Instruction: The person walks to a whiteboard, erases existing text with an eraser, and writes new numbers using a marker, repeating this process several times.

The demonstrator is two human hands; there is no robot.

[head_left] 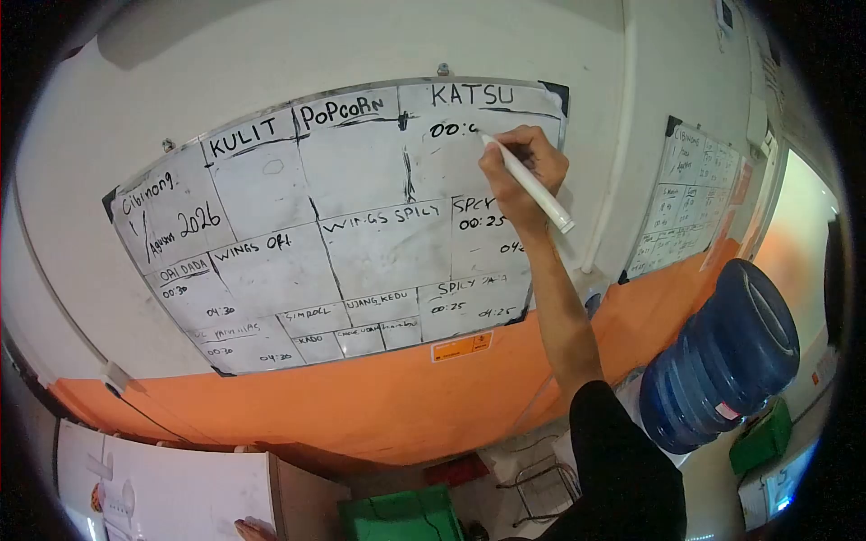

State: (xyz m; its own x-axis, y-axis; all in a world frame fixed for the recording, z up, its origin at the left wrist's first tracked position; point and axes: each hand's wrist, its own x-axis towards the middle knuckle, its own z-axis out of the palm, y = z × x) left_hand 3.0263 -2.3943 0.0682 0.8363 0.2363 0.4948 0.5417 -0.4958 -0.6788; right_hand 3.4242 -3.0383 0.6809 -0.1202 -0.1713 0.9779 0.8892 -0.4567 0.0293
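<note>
My right hand (528, 173) is closed around a white marker (534, 187), raised to the upper right of a whiteboard (374, 180). The marker's tip meets the board under the heading "KATSU", just after the black writing "00:" (448, 130) and a partly hidden figure. Across the board run hand-drawn boxes with headings such as "KULIT", "POPCORN" and "WINGS SPICY", some with times below. At the bottom edge of the view, my left hand (254, 531) shows only in part. Its fingers lie flat on a white cabinet (194, 482), holding nothing visible.
A second whiteboard (681, 194) hangs on the wall to the right. Below it stands a large blue water bottle (713, 361). Low down are a green crate (401, 516), a metal-framed stool (541, 487) and another green container (760, 439).
</note>
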